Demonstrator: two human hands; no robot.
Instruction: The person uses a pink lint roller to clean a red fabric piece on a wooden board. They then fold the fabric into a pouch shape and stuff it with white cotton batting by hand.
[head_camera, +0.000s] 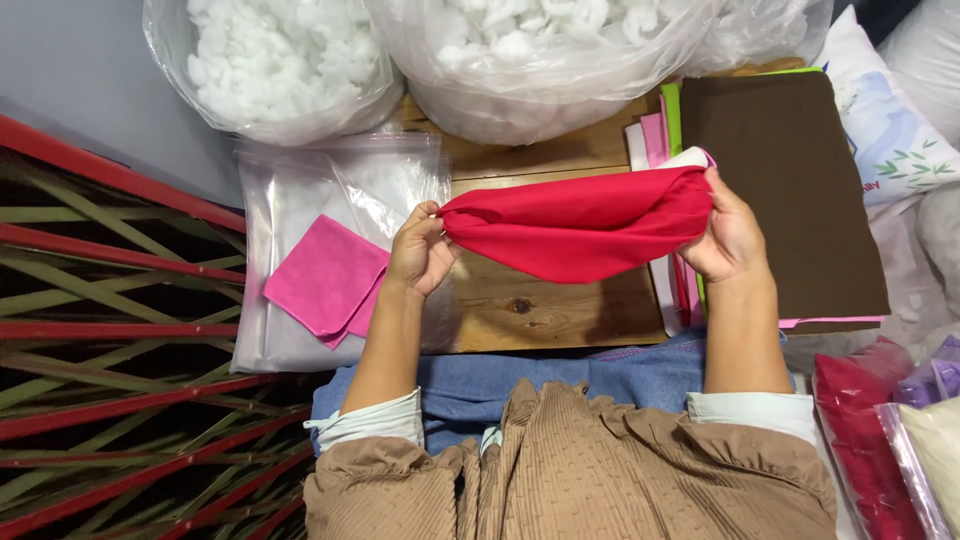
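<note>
Above the wooden surface (540, 310), two hands stretch a red fabric piece (585, 225).

Left hand (418, 255) pinches one pointed end shut between fingertips; right hand (728, 238) grips the other end closed, so the cloth hangs taut and open for inspection. Pink cloth (325, 280) lies on a plastic bag (300, 200) nearby; bags of white stuffing (270, 60) wait behind.

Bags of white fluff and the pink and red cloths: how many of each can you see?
Fluff bags: 2
Red cloths held between the hands: 1
Pink cloths on the clear plastic: 1
Total: 4
</note>
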